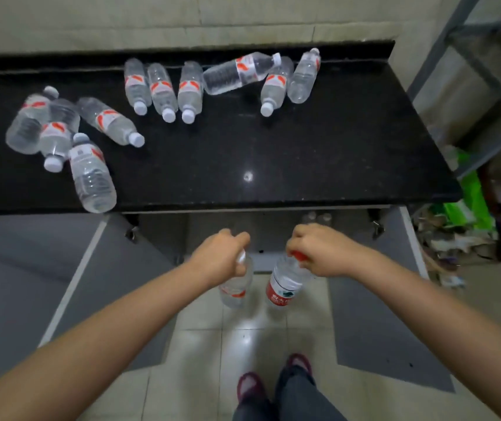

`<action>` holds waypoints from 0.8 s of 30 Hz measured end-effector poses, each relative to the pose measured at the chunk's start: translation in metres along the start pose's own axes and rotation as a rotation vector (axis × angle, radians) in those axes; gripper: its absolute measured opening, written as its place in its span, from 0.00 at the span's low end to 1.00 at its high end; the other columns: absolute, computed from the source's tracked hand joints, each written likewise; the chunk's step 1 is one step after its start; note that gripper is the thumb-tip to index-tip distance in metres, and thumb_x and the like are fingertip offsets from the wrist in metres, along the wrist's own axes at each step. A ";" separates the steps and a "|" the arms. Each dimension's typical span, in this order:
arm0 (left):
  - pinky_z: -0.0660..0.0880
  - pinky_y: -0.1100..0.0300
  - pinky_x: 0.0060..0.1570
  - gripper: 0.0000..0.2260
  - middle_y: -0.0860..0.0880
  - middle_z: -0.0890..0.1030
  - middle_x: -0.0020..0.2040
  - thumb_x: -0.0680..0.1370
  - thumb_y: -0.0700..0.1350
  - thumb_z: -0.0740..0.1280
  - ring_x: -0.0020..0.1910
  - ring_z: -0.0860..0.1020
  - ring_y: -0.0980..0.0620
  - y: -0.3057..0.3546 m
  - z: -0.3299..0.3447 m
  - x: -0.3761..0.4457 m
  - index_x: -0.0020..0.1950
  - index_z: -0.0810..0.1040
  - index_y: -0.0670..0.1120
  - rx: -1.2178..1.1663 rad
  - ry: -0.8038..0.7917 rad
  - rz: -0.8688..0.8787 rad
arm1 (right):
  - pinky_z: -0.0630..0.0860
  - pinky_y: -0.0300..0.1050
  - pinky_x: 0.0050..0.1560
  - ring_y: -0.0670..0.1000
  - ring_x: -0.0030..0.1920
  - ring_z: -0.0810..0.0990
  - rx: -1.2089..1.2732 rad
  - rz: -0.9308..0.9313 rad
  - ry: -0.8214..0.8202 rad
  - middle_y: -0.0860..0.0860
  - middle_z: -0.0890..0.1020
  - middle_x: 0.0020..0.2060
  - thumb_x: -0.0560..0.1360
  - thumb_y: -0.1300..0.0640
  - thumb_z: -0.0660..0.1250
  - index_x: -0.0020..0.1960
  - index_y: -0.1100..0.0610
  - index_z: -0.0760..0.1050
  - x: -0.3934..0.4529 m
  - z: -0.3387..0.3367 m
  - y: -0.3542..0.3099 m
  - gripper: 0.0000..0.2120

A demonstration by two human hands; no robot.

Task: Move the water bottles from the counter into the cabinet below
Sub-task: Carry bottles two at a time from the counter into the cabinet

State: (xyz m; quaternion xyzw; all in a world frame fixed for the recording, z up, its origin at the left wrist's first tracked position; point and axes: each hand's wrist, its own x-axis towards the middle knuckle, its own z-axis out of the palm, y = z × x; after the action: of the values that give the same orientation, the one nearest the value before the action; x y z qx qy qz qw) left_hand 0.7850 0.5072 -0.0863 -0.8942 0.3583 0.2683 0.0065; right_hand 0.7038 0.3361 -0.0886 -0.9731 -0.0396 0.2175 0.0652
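A: Hands first. What does each hold?

B: Left hand (221, 256) grips the neck of a white-capped bottle (234, 287), fingers curled round the cap. Right hand (313, 249) grips the top of a red-labelled bottle (284, 284), fingers closed round its red cap. Both bottles hang upright below the front edge of the table (273, 153), in front of the open cabinet (258, 232).

A: Position of the two bottles relative to each other?

B: Side by side, apart, the red-labelled one to the right.

A: Bottles on the table?

B: All lie on their sides. A left cluster (60, 138) of five sits near the table's front left, some overlapping, one reaching the front edge. A row of three (162, 89) lies toward the table's back, caps pointing to the front. A right group (267, 75) of three lies at the table's back right, one resting across another.

A: Cabinet doors?

B: Left door (60, 284) and right door (379, 299) stand swung open on either side beneath the table. Interior is dim; contents cannot be told with certainty.

A: Floor?

B: Pale tiles (200, 360) below the table, with the person's feet (273, 381) in dark red shoes.
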 end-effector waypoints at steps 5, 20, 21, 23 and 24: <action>0.72 0.53 0.55 0.17 0.39 0.73 0.59 0.76 0.45 0.65 0.58 0.75 0.39 -0.001 0.059 0.053 0.62 0.70 0.41 -0.141 -0.069 -0.136 | 0.71 0.51 0.57 0.59 0.62 0.71 0.120 0.048 -0.018 0.61 0.71 0.61 0.77 0.65 0.60 0.63 0.61 0.72 0.043 0.068 0.025 0.15; 0.75 0.51 0.55 0.16 0.36 0.72 0.60 0.78 0.43 0.62 0.57 0.76 0.36 -0.045 0.269 0.347 0.65 0.70 0.43 -0.137 0.084 -0.205 | 0.74 0.48 0.54 0.65 0.56 0.77 -0.001 0.123 0.139 0.65 0.79 0.51 0.70 0.71 0.61 0.50 0.67 0.78 0.277 0.300 0.196 0.12; 0.75 0.51 0.55 0.16 0.36 0.73 0.59 0.78 0.43 0.62 0.58 0.75 0.37 -0.049 0.282 0.365 0.65 0.70 0.42 -0.142 0.104 -0.202 | 0.75 0.47 0.50 0.65 0.53 0.79 -0.016 0.088 0.181 0.65 0.80 0.48 0.68 0.72 0.61 0.47 0.67 0.79 0.293 0.312 0.207 0.11; 0.74 0.54 0.55 0.16 0.37 0.77 0.58 0.78 0.45 0.63 0.61 0.73 0.41 -0.058 0.309 0.398 0.63 0.71 0.41 -0.146 0.143 -0.203 | 0.71 0.44 0.55 0.60 0.58 0.76 -0.068 0.103 0.151 0.63 0.79 0.54 0.74 0.68 0.60 0.53 0.66 0.77 0.317 0.334 0.225 0.11; 0.74 0.55 0.56 0.16 0.38 0.78 0.58 0.78 0.46 0.63 0.62 0.72 0.42 -0.062 0.319 0.411 0.63 0.71 0.41 -0.160 0.170 -0.213 | 0.69 0.44 0.57 0.58 0.60 0.75 -0.068 0.134 0.128 0.61 0.78 0.58 0.76 0.66 0.60 0.56 0.65 0.76 0.327 0.343 0.235 0.11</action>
State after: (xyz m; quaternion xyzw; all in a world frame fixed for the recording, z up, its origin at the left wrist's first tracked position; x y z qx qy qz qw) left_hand 0.9199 0.3568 -0.5700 -0.9444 0.2381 0.2169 -0.0666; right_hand 0.8633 0.1763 -0.5663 -0.9871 0.0225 0.1573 0.0200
